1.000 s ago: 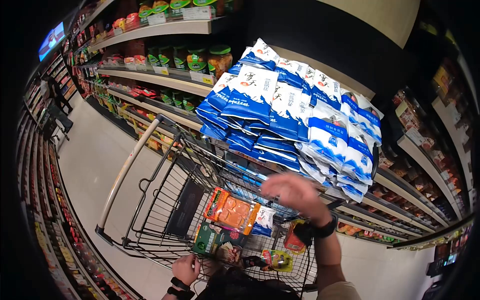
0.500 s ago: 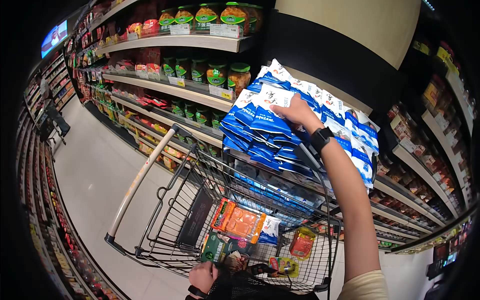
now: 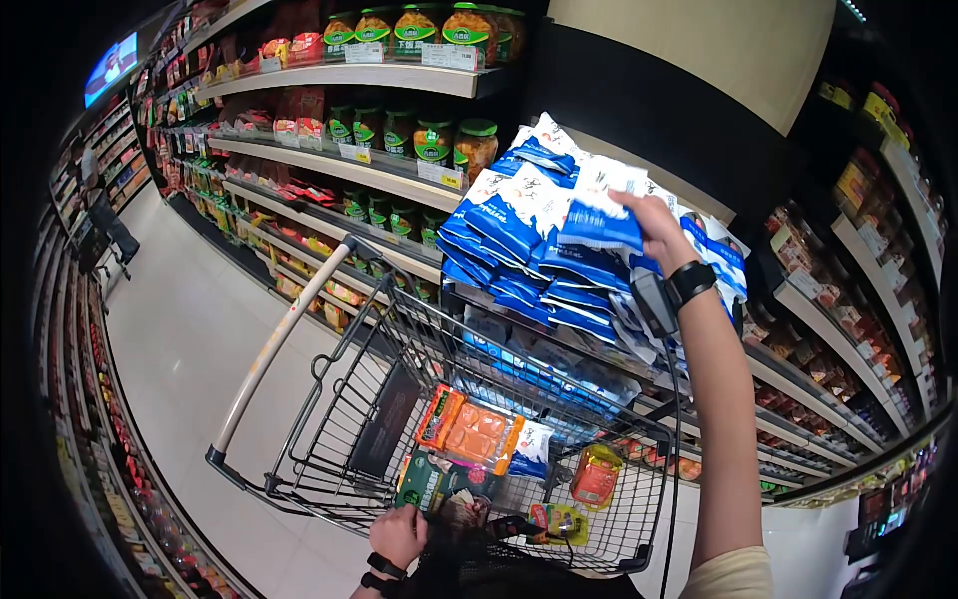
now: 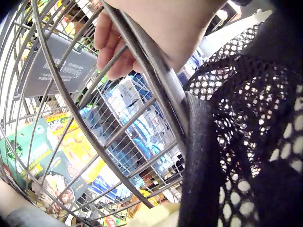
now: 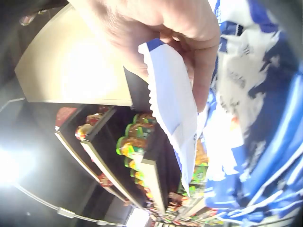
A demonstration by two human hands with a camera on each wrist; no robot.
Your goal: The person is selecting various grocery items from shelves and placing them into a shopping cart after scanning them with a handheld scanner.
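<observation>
My right hand (image 3: 654, 228) pinches a blue-and-white bag of salt (image 3: 602, 210) by one side, over a tall stack of matching salt bags (image 3: 504, 225). In the right wrist view the bag (image 5: 171, 92) is seen edge-on, its crimped edge outward, between thumb and fingers. Down at the near side of the shopping cart (image 3: 371, 504), my left hand (image 3: 399, 534) lies over the rim. The left wrist view shows its fingers (image 4: 113, 54) hanging loosely curled inside the wire. One salt bag (image 3: 531, 451) lies in the cart beside an orange packet (image 3: 474, 434).
Also in the cart are a dark green packet (image 3: 424, 481), a red packet (image 3: 596, 477) and a yellow packet (image 3: 559, 523). Shelves with green-lidded jars (image 3: 433, 142) stand behind it. A black cable (image 3: 675, 439) hangs by the right arm. Left lies the aisle floor (image 3: 180, 329).
The right hand went from over the cart to the top of the stack, then moved right with a salt bag in its grip. The left hand stays at the cart rim.
</observation>
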